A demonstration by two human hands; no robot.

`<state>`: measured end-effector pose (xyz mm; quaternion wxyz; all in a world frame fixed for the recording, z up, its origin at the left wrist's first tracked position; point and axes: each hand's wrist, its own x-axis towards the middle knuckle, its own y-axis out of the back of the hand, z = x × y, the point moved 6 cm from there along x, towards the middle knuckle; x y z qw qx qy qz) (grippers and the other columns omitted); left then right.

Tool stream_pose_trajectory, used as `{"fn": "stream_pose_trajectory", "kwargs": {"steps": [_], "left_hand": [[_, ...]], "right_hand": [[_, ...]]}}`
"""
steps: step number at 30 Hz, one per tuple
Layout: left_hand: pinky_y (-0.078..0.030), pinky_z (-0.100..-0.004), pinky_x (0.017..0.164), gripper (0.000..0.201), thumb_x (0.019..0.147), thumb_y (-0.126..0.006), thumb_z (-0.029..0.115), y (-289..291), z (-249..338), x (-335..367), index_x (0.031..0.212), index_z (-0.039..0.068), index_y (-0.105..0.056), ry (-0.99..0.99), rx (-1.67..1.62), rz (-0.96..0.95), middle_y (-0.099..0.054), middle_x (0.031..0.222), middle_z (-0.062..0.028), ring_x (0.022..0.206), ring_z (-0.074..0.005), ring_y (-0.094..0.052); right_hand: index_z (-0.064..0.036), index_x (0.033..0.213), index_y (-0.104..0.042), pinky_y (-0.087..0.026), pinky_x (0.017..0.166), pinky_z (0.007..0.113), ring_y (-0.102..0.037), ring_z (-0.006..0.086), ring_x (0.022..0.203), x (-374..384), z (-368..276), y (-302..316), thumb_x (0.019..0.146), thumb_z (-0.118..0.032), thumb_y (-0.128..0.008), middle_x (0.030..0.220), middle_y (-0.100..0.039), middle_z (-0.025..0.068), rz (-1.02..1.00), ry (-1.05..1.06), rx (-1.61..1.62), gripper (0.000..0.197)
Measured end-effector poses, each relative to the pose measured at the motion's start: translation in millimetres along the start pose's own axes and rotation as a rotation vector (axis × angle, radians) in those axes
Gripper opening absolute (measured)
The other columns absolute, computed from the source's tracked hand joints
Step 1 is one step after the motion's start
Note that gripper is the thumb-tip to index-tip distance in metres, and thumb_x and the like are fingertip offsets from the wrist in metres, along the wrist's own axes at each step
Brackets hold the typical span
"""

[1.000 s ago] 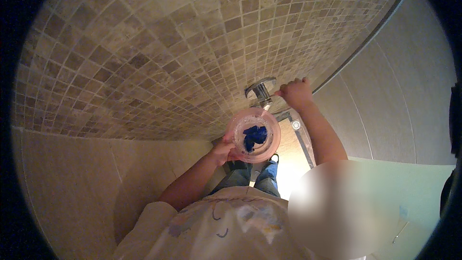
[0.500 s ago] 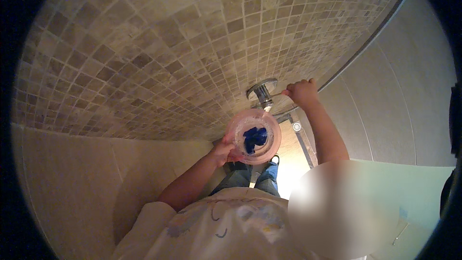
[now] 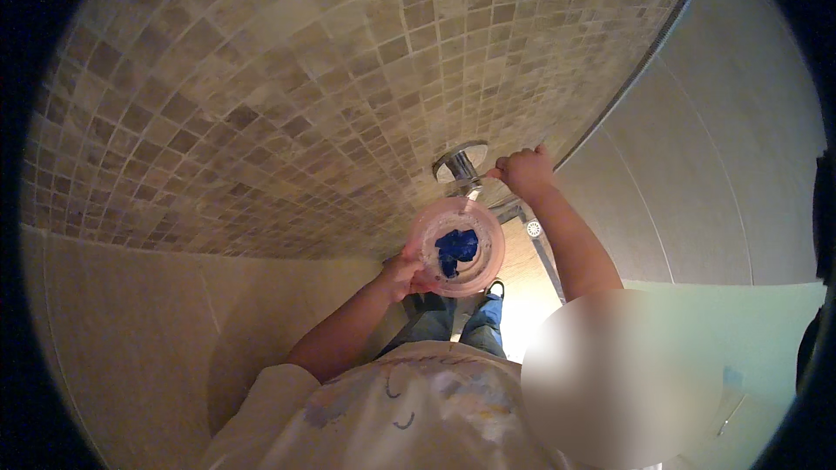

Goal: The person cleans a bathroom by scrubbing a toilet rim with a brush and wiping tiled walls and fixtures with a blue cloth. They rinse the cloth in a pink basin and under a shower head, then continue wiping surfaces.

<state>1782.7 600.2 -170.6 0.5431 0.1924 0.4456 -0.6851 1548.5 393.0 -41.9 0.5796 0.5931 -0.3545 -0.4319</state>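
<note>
A round pink translucent bowl [image 3: 494,263] is held by its left side in my left hand [image 3: 401,277], below a chrome wall tap [image 3: 461,167]. Inside it lies a crumpled blue piece [image 3: 455,248] that looks like wet cloth, with bubbly water around it. My right hand [image 3: 527,172] is closed on the tap's lever, its fingers covering most of that lever. The tap's spout end sits right at the bowl's far rim; whether water is running I cannot tell.
Small brown mosaic tiles [image 3: 331,104] cover the wall ahead, with larger plain tiles [image 3: 723,165] at the right. A round drain [image 3: 534,228] is in the floor beyond my feet. A pale green surface [image 3: 766,339] is at the lower right.
The tap and my right hand appear slightly farther left in the view. The blue piece has shifted its shape a little in the bowl. Both hands keep their holds.
</note>
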Motion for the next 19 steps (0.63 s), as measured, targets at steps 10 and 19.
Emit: {"fn": "stream_pose_trajectory", "kwargs": {"steps": [10, 19], "left_hand": [[-0.06, -0.035, 0.062, 0.066, 0.082, -0.042, 0.001, -18, 4, -17, 0.143, 0.023, -0.025, 0.012, 0.033, -0.006, -0.062, 0.108, -0.016, 0.081, -0.025, -0.069], [-0.06, -0.0354, 0.063, 0.067, 0.084, -0.046, 0.004, -22, 1, -20, 0.144, 0.021, -0.022, -0.043, -0.02, -0.011, -0.058, 0.118, -0.0117, 0.087, -0.0292, -0.068]], "right_hand": [[-0.0204, 0.086, -0.071, -0.037, 0.084, 0.045, -0.065, 0.0228, 0.082, -28, 22, -6, 0.086, -0.057, -0.049, 0.08, -0.069, 0.0031, -0.029, -0.167, -0.021, 0.043], [-0.0217, 0.093, -0.072, -0.033, 0.096, 0.056, -0.065, 0.0248, 0.09, -15, 9, 2, 0.089, -0.064, -0.037, 0.087, -0.07, 0.0072, -0.165, -0.041, 0.122, 0.055]]}}
